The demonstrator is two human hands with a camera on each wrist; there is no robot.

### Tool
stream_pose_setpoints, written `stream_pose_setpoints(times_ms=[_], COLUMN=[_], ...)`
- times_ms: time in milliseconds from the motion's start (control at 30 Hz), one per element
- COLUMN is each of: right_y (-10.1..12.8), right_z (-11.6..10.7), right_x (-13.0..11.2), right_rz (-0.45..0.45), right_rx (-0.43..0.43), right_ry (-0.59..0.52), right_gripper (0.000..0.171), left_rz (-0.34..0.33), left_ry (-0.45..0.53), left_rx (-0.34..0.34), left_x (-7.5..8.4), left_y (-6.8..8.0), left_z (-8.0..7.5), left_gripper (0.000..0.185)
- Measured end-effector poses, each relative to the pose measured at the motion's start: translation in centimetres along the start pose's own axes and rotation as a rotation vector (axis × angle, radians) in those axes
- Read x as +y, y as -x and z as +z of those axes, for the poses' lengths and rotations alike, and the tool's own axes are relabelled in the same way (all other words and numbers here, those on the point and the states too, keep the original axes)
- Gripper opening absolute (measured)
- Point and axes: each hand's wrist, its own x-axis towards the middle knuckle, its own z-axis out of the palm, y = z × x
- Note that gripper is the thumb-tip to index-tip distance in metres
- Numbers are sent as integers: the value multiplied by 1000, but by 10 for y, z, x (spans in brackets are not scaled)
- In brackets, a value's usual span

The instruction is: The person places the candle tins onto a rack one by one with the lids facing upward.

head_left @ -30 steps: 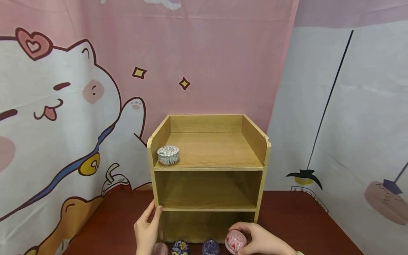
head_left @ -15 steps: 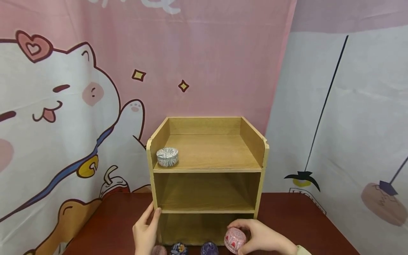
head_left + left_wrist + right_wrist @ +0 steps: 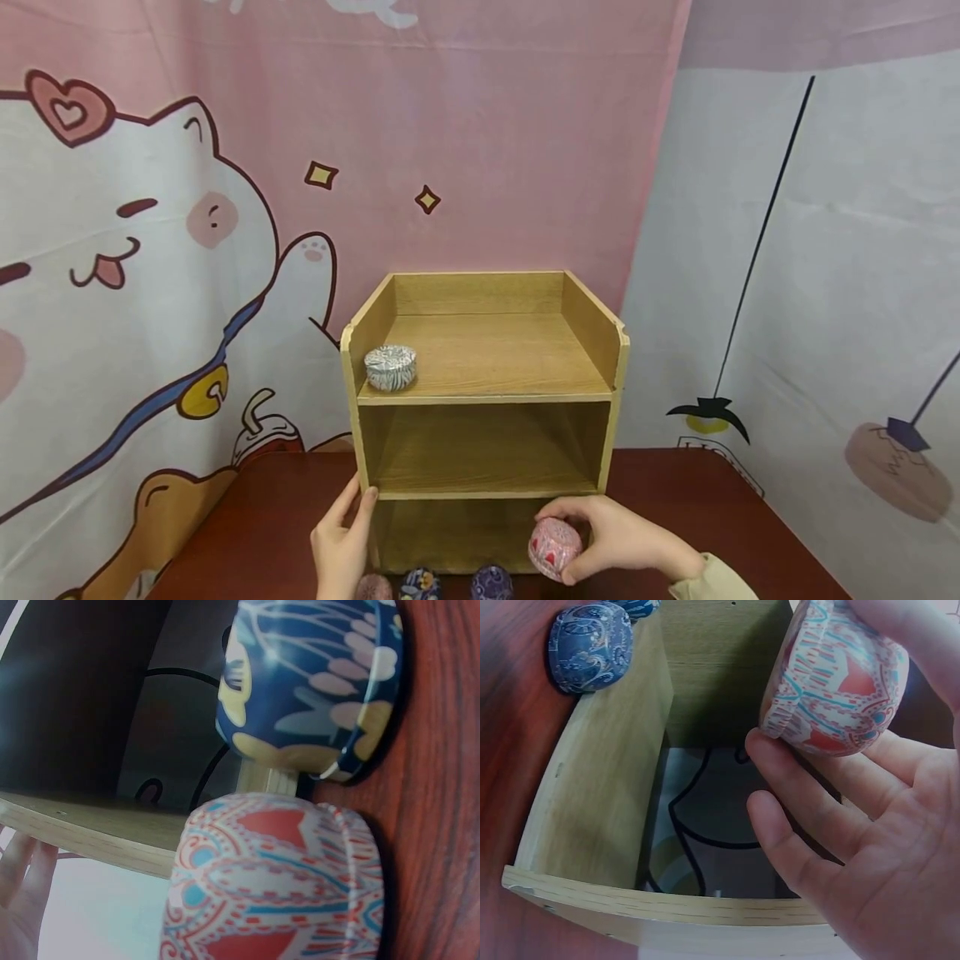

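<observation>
A three-tier wooden shelf [image 3: 483,398] stands on a dark red table [image 3: 255,533]. My right hand [image 3: 572,533] grips a pink patterned round tin [image 3: 552,548] just above the table, in front of the lowest compartment; the right wrist view shows the fingers curled under that tin [image 3: 832,682]. My left hand [image 3: 360,493] rests with straight fingers against the shelf's front left post. A silver striped tin [image 3: 390,367] sits on the top tier at the left. Along the near table edge lie a pinkish tin [image 3: 373,587], a dark blue flowered tin [image 3: 420,584] and a purple tin [image 3: 491,582].
A pink cartoon-cat curtain [image 3: 150,250] hangs behind and to the left, and a white printed cloth [image 3: 825,292] hangs at the right. The middle tier [image 3: 480,475] holds nothing. In the left wrist view, the blue tin [image 3: 315,682] and a red-patterned tin [image 3: 277,877] lie close together.
My right hand has lifted the pink tin a little off the table toward the lowest compartment. The left hand stays on the shelf post.
</observation>
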Motion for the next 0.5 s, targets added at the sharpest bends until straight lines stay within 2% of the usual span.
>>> stream_pose_setpoints(times_ms=[233,500], right_y=[-2,-4], right_z=[-3,-5], right_x=[-8,-18], right_rz=[-14,-41], right_rx=[3,32], right_ry=[11,70], right_gripper=[57,58], left_rz=[-3,6], left_ry=[-21,21], left_rx=[9,12], left_x=[1,1], left_y=[-1,0], left_z=[0,-1], left_gripper=[37,37])
